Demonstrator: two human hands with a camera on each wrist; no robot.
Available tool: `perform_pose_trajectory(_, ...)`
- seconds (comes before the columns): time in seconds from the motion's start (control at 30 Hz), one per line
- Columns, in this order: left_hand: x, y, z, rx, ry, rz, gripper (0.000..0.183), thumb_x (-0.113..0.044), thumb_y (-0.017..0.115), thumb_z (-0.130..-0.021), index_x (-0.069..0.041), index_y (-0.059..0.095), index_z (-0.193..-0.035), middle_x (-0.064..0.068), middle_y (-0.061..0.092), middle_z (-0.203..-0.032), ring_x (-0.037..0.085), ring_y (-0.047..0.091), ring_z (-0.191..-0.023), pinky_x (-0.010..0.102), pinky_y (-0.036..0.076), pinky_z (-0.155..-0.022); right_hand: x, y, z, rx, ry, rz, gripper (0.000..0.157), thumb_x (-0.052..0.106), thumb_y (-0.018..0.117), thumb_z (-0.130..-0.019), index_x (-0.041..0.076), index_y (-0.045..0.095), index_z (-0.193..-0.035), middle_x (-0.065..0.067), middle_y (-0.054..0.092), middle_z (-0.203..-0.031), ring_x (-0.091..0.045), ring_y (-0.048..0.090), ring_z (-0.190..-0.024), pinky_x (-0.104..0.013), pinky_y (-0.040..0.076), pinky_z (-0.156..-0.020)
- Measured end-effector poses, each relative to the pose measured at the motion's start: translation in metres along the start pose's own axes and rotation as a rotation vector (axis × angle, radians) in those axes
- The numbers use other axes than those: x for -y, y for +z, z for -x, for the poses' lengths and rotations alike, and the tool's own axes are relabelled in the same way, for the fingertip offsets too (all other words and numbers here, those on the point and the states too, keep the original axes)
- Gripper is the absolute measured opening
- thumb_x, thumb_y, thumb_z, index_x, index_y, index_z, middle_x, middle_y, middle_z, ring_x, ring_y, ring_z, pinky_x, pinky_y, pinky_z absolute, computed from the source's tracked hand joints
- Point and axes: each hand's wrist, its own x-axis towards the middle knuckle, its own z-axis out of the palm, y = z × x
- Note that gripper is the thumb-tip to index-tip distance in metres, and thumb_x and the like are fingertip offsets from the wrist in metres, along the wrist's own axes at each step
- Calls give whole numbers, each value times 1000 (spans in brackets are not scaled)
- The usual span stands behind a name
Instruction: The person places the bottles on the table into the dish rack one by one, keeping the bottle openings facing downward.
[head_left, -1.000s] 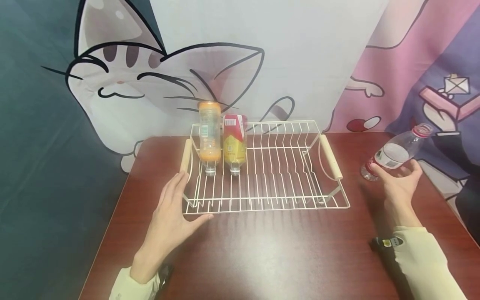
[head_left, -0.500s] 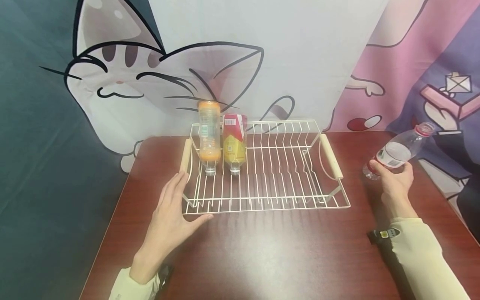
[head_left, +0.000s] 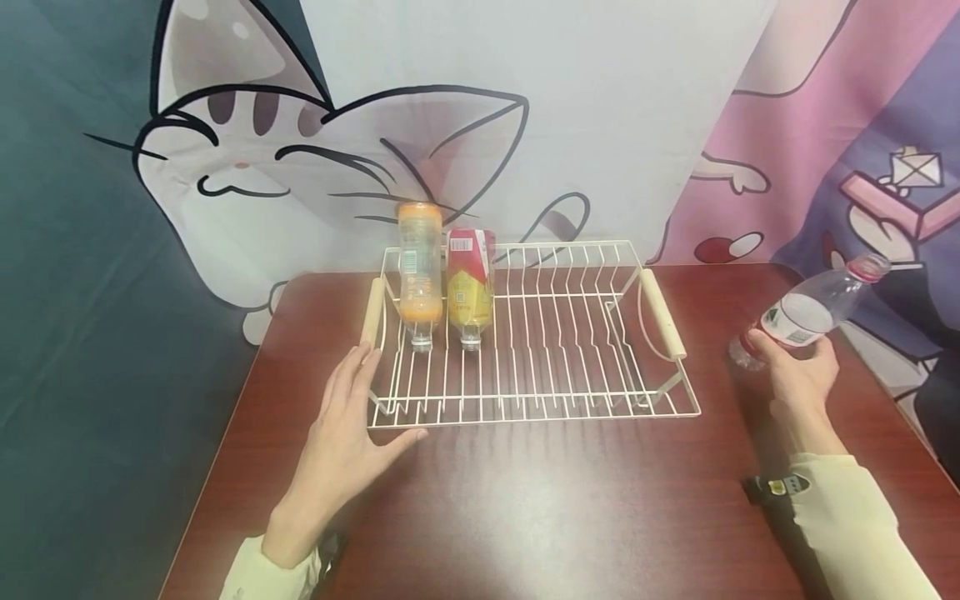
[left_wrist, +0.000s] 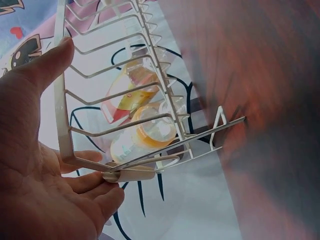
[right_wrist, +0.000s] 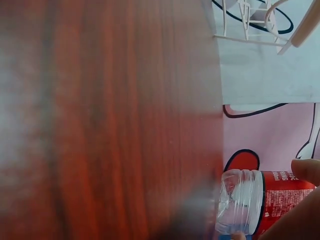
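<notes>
My right hand grips a clear plastic bottle with a red and white label and a red-rimmed top. The thumb lies across its side; whether its base touches the table cannot be told. My left hand rests at the front left corner of a white wire rack, fingers extended by the wooden handle and thumb at the front rail. Inside the rack, on the left, an orange-topped bottle and a red and yellow bottle stand side by side, necks down.
The dark red wooden table runs under everything. A second wooden handle is on the rack's right side, between it and the right hand's bottle. A printed cat backdrop hangs right behind the table.
My right hand's raised fingers have closed in round the clear bottle, which has shifted slightly to the right. My left hand, the rack and its two bottles look the same.
</notes>
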Motion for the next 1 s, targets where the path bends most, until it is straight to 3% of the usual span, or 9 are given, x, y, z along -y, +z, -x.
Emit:
perform_pose_trajectory(0.17,1,2,2,0,5,5,121,-48,97,-82,-4,30,-173,17,26,-180,42,26,-164,75,48,-112,3,-7,13,27,-27,-27,60,-1,93,-85,27,64,-129,13,62,-119,-5,57,-114,-6,47,-88)
perform_pose_trajectory(0.5,0,2,2,15,-36,22,111,-50,87,-93,-6,27,-175,15,22,-182,39,22,-167,76,46,-114,11,-16,46,42,-136,13,60,0,94,-83,24,69,-131,11,65,-117,-6,53,-112,-9,43,-88)
perform_pose_trajectory(0.67,-2,2,2,18,-39,19,109,-48,86,-94,-5,27,-175,15,22,-182,39,22,-167,77,50,-109,13,-20,62,50,-259,101,57,1,93,-83,24,72,-130,13,66,-114,-5,51,-113,-12,37,-98)
perform_pose_trajectory(0.87,-4,2,2,23,-53,14,107,-45,86,-95,-6,27,-175,13,22,-182,37,22,-167,76,51,-107,19,-18,84,56,-461,264,57,3,92,-83,26,74,-132,16,65,-110,-4,56,-97,-8,47,-77)
perform_pose_trajectory(1.0,-4,2,2,21,-55,11,107,-47,85,-95,-6,27,-175,14,22,-182,37,22,-167,76,53,-105,23,-16,99,42,-587,305,61,2,91,-80,22,77,-137,19,58,-109,-1,52,-106,-7,48,-75)
